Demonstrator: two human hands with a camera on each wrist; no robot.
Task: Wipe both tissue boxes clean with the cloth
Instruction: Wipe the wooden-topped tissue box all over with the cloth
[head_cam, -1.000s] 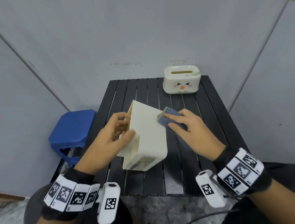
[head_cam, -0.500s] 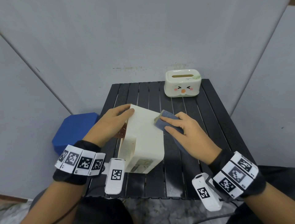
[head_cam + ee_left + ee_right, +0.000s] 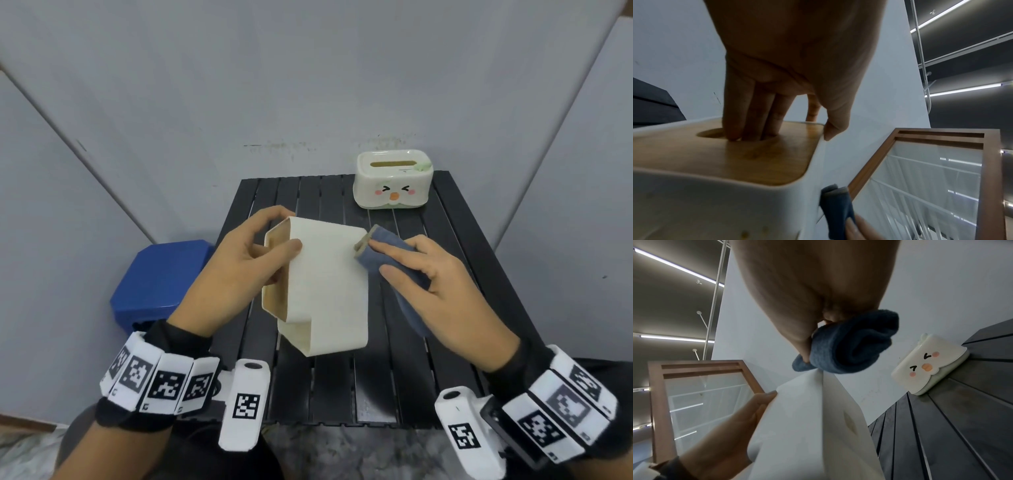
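A cream tissue box (image 3: 327, 284) with a wooden lid (image 3: 748, 152) lies tipped on its side on the black slatted table (image 3: 394, 377). My left hand (image 3: 253, 260) grips its lid end, fingers in the lid's slot (image 3: 748, 131) and thumb on the upper face. My right hand (image 3: 421, 270) holds a folded blue cloth (image 3: 383, 251) and presses it against the box's far right corner (image 3: 818, 373). A second white tissue box with a cartoon face (image 3: 394, 180) stands upright at the table's back right, untouched; the right wrist view shows this box (image 3: 927, 363) too.
A blue plastic stool (image 3: 157, 277) stands left of the table. Grey walls close in behind and on both sides. The table's front edge is near my wrists. A wood-framed panel (image 3: 920, 170) shows in both wrist views.
The cream box has turned so its broad plain face is up. My left hand shifted its grip to the lid end. My right hand with the cloth slid to the far right corner.
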